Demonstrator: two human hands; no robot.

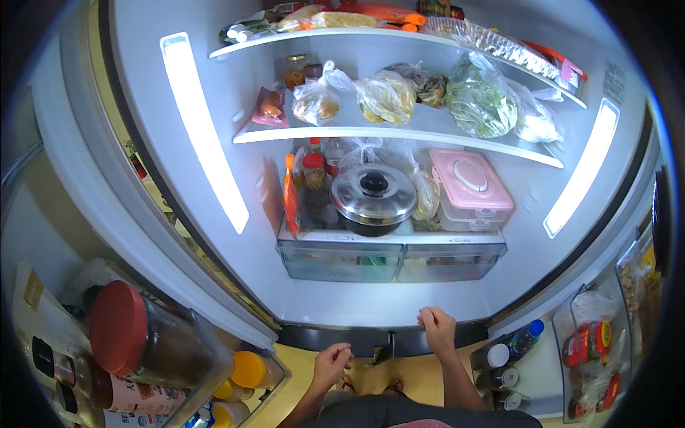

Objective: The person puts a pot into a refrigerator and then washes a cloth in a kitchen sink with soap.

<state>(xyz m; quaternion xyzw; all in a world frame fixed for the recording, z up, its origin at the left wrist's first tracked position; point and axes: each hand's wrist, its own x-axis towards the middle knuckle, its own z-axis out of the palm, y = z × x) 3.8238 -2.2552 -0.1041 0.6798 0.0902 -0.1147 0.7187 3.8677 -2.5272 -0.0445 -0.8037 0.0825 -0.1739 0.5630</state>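
Observation:
Inside an open refrigerator, a black pot with a steel lid point(373, 195) stands on the lowest shelf. A pink-lidded plastic food box point(471, 182) sits right of it, with a knotted plastic bag of food point(426, 195) between them. My right hand point(439, 330) hovers below these, near the cabinet's front edge, its fingers curled around nothing visible. Lower and to the left is my left hand point(333, 364), also empty, with fingers bent inward. Neither hand touches any food. Under the shelf are two clear drawers, a left one point(342, 262) and a right one point(449, 263), both pushed in.
The middle shelf point(342, 132) holds bagged produce, including leafy greens point(481, 99). Packets crowd the top shelf point(342, 33). Both doors stand open: a large red-lidded jar point(120, 326) fills the left rack, and a blue-capped bottle point(525, 339) stands in the right one.

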